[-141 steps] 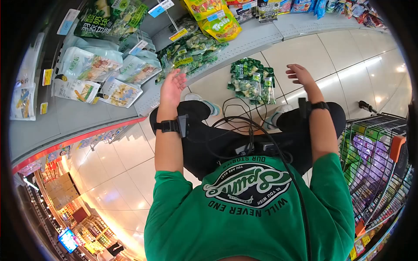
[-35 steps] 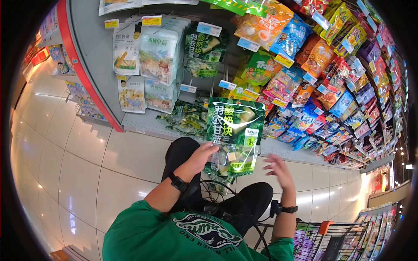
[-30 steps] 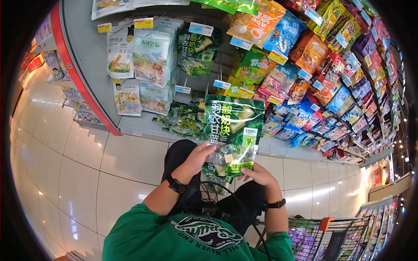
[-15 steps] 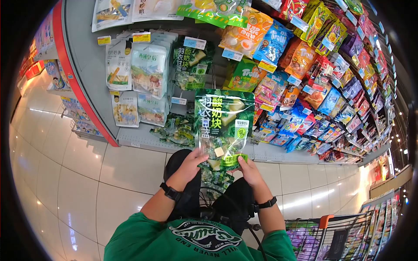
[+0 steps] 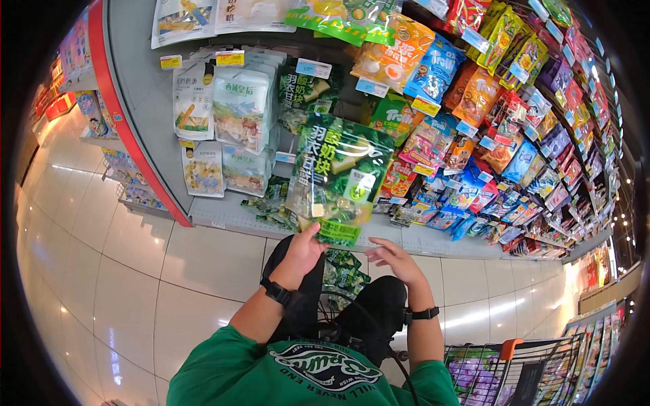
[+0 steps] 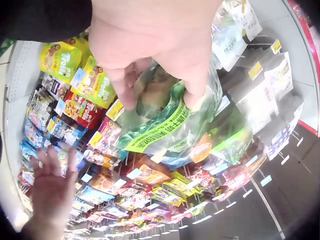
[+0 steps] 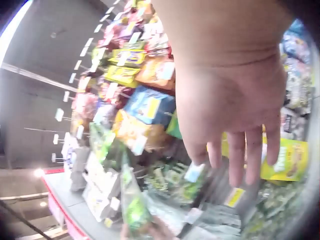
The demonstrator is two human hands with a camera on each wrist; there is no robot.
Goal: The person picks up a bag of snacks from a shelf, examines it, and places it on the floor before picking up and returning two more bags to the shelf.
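Observation:
A green snack pouch (image 5: 342, 179) with white and yellow lettering is held up, tilted, before the shelf. My left hand (image 5: 305, 250) pinches its lower left edge, thumb on the printed front. In the left wrist view the left hand (image 6: 155, 45) has thumb and fingers on either side of the pouch (image 6: 170, 120). My right hand (image 5: 396, 260) is off the pouch, to its lower right, fingers extended. The right wrist view shows the right hand (image 7: 235, 115) with nothing in it. Several similar green pouches (image 5: 344, 274) lie on the floor between the knees.
A matching pouch (image 5: 305, 91) hangs on a hook behind, with more green pouches (image 5: 271, 203) on the bottom shelf. White pouches (image 5: 240, 111) hang at left, candy bags (image 5: 433, 64) at right. A shopping cart (image 5: 508, 369) stands at lower right; a cable (image 5: 369, 311) crosses the lap.
From lying on the floor, one pouch came up into the left hand. Both hands held it half a second ago; now the right has let go and the pouch tilts, nearer the shelf.

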